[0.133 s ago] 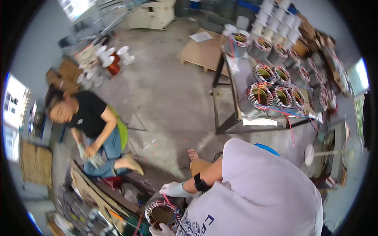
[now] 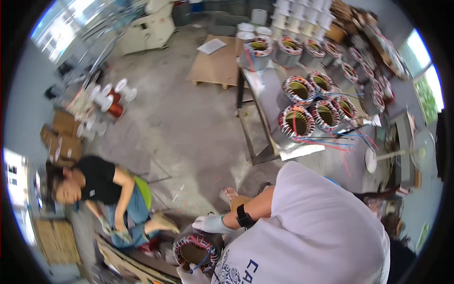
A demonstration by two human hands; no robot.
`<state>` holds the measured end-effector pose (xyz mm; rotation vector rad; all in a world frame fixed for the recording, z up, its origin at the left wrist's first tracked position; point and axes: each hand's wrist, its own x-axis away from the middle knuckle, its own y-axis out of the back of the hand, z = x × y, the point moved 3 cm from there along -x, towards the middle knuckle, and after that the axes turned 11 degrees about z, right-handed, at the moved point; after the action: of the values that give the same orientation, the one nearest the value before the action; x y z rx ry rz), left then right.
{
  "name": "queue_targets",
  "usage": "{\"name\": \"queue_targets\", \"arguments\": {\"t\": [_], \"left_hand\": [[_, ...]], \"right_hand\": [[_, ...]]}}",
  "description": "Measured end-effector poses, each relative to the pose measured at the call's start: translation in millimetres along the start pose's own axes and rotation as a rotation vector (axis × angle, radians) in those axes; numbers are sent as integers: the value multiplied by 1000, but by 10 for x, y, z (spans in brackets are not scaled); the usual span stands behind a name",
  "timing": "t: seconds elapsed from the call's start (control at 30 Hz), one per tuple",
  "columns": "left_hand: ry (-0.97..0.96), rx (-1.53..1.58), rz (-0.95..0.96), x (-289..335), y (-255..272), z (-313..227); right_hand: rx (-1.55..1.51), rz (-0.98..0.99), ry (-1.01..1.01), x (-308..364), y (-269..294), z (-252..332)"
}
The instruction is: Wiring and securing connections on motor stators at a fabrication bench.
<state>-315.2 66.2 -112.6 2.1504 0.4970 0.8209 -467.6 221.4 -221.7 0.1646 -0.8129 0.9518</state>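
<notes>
A motor stator (image 2: 216, 240), a grey cylinder with a ring of laced windings and red and blue lead wires, is between my hands at the lower middle. My right hand (image 2: 208, 224), in a pale glove with a black strap on the forearm, grips its upper outer side. At the bottom, my gloved left hand (image 2: 190, 275) holds the opposite side near the winding ring. Its fingers are partly hidden. The stator's lower part is also out of sight.
A person (image 2: 101, 184) sits on a green chair at left, hands together. Beside them stands a cardboard-edged bin (image 2: 127, 267). A metal table (image 2: 267, 87) at upper right carries several stators (image 2: 296, 124) with trailing wires. A low wooden board (image 2: 215, 64), wire spools (image 2: 113, 105) and a fan (image 2: 371, 160) stand around.
The whole view has swung, so the seated person appears lower and the table farther left. Both hands stay on the stator. Its red lead now lies lower across the ring.
</notes>
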Motion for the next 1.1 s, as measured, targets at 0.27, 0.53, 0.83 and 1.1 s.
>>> {"name": "queue_targets", "arguments": {"t": [0.27, 0.53, 0.83, 1.1], "left_hand": [[-704, -249, 354, -1641, -596, -2569], [-1149, -313, 770, -2064, -1612, -5104], [-1845, -633, 1013, -1244, -2532, -7072], [-2387, -706, 1207, -625, -3405, -8048]], "right_hand": [[-11, -614, 414, 504, 1984, 67], [-735, -1024, 522, 1691, 3101, 327], [-1353, -1173, 858, 2529, 3574, 513], [-1804, -1133, 1546, 2389, 4220, 205]]}}
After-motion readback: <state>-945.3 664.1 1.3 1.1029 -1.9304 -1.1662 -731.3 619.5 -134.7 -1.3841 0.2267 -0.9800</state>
